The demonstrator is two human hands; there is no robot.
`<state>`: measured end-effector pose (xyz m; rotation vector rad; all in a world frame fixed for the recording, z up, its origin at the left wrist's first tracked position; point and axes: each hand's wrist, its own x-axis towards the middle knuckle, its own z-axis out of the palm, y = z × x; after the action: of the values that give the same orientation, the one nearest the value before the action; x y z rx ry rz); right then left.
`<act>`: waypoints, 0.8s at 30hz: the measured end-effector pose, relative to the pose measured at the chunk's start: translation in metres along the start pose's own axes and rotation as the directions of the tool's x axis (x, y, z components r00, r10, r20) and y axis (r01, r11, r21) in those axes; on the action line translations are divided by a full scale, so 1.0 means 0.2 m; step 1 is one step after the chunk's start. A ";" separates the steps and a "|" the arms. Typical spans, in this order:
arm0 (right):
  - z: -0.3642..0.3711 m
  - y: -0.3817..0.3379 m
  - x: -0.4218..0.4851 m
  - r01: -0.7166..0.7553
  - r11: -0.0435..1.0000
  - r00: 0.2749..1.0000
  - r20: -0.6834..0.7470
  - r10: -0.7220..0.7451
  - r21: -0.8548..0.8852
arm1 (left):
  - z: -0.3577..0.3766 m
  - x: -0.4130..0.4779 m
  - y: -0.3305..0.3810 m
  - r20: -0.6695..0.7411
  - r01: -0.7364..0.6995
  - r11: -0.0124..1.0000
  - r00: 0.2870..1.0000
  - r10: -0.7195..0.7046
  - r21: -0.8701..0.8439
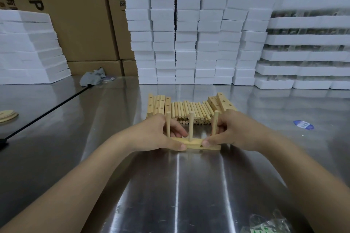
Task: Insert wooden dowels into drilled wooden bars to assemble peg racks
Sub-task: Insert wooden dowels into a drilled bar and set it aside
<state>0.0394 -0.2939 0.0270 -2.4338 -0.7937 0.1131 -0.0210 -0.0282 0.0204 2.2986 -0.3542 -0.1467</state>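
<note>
While white foam blocks (189, 24) stand stacked at the rear, the steel table (170, 185) carries a pile of loose dowels (189, 111) flanked by spare bars (159, 104). Nearer, the left grip (161, 134) and right grip (233, 132) each pinch one drilled bar (195, 143) lying on the table, with three pegs (191, 126) upright in it.

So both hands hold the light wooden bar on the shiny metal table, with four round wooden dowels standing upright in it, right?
Not quite: the head view shows three round wooden dowels standing upright in the light wooden bar, not four. The left hand and right hand do hold it on the shiny metal table.
</note>
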 end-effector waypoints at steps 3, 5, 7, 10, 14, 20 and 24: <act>0.02 -0.01 0.00 -0.002 1.000 1.000 -0.021 0.002 -0.007 | 0.01 0.00 -0.01 -0.007 0.024 0.998 1.000 -0.023 0.060; 0.02 -0.01 -0.01 -0.011 1.000 1.000 -0.020 0.011 -0.002 | 0.02 0.01 -0.01 -0.025 0.021 0.995 1.000 -0.019 0.101; 0.02 -0.01 -0.02 -0.020 1.000 0.999 0.045 0.019 0.004 | 0.01 0.00 -0.01 -0.027 0.008 0.992 1.000 -0.004 0.122; 0.01 -0.02 -0.04 -0.046 0.998 0.987 0.159 0.038 0.046 | -0.04 -0.03 0.00 0.017 -0.010 0.989 1.000 0.008 0.148; 0.02 -0.01 -0.03 -0.042 0.998 0.984 0.178 0.032 0.051 | -0.16 -0.10 0.02 0.036 -0.045 0.979 0.999 0.038 0.198; 0.10 -0.02 -0.02 0.007 0.991 0.999 0.053 0.000 -0.137 | -0.41 -0.09 0.04 -0.080 -0.031 0.994 0.996 0.040 0.108; 0.18 -0.07 0.01 0.124 0.957 0.992 -0.001 -0.128 -0.262 | -0.63 0.10 -0.03 -0.171 0.026 0.989 0.985 -0.001 0.147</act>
<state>0.0260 -0.2657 0.0044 -2.6155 -1.0085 -0.0675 0.0261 0.0586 0.1027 2.4405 -0.2691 0.0726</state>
